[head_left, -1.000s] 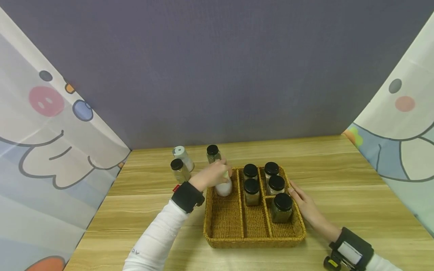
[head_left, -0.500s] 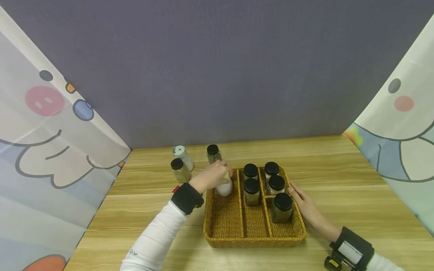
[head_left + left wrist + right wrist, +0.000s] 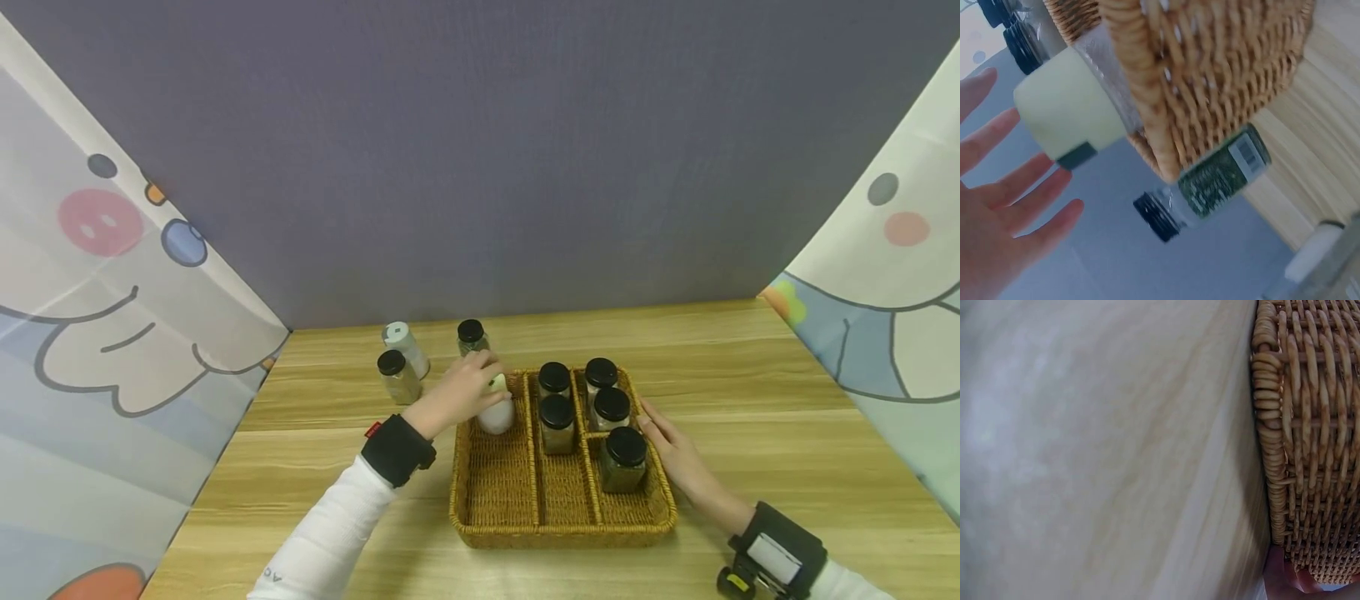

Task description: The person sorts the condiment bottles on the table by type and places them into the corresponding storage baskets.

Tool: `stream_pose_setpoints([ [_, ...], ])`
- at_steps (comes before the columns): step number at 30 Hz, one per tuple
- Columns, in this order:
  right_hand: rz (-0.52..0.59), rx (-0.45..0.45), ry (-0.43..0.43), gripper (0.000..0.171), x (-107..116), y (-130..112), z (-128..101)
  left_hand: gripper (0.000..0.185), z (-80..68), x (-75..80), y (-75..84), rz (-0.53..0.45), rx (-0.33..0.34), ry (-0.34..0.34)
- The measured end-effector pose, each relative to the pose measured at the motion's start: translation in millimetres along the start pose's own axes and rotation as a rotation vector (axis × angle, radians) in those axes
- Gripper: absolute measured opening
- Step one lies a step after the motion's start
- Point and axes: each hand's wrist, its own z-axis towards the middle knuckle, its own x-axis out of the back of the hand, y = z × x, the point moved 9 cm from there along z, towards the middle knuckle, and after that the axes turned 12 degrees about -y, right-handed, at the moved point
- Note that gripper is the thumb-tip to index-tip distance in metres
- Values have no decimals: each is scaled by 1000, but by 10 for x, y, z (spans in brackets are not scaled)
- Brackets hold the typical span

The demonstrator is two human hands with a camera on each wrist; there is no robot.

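While the right hand (image 3: pixel 678 460) lies flat against the basket (image 3: pixel 562 521) wall, the left hand (image 3: pixel 457 392) hovers at a pale-capped bottle (image 3: pixel 497 410) standing in its far-left compartment. Left wrist view: fingers (image 3: pixel 1004 200) spread, released, just off the bottle (image 3: pixel 1066 112). Right wrist view: only wicker (image 3: pixel 1310 437) and table (image 3: pixel 1097 456).

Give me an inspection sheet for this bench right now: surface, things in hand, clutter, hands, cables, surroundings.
Surface: light wooden table.
Job's things: pale-capped white bottle upright in the left compartment of the woven wicker tray; five black-lidded glass jars in the other compartments.
Clutter: three spice jars on the table beyond the tray's left corner.
Hands: left hand at the bottle's cap, fingers straight in the wrist view; right hand flat against the tray's right side.
Cables: nothing seen.
Surroundings: grey wall, cartoon-print curtains both sides.
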Motion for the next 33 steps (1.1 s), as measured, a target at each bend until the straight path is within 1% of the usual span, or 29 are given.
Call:
stream_pose_setpoints([
  [2,3,4,-2,58,-1,-3,-1,32,-59,65,0,27,-24,55],
  [5,12,6,-3,59,1,0,1,31,-142,149,-41,27,-31,109],
  [8,19,2,0,60,6,10,2,30,-209,207,-120,10,-11,136],
  [14,13,-3,-3,60,4,22,1,30,-329,250,-287,-2,41,163],
  [19,14,-6,-9,60,-1,24,2,31,-462,289,-392,1,68,220],
  [21,9,-8,-9,60,-1,24,5,32,-518,292,-435,-4,85,232],
  [28,-6,-5,3,59,4,28,12,31,-688,222,-617,4,176,225],
  [33,1,-4,4,59,-2,39,19,30,-791,188,-734,12,214,254],
])
